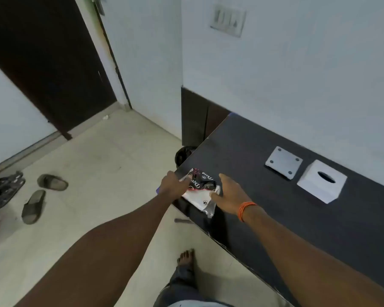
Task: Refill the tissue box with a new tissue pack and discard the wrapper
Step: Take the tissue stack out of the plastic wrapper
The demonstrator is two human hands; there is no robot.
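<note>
A tissue pack (201,189) in a black, white and clear plastic wrapper lies at the near left corner of the dark table (264,196). My left hand (172,185) grips its left end. My right hand (232,196), with an orange band at the wrist, pinches its right edge. A white tissue box (321,185) with an oval slot on top stands further right on the table. Beside it, to its left, lies a flat white square plate (283,162) with four holes.
A dark bin (183,155) stands on the floor just past the table's left end, partly hidden by the tabletop. Slippers (51,182) and sandals lie on the tiled floor at the left. A dark door is behind. My bare foot (185,257) is below the table edge.
</note>
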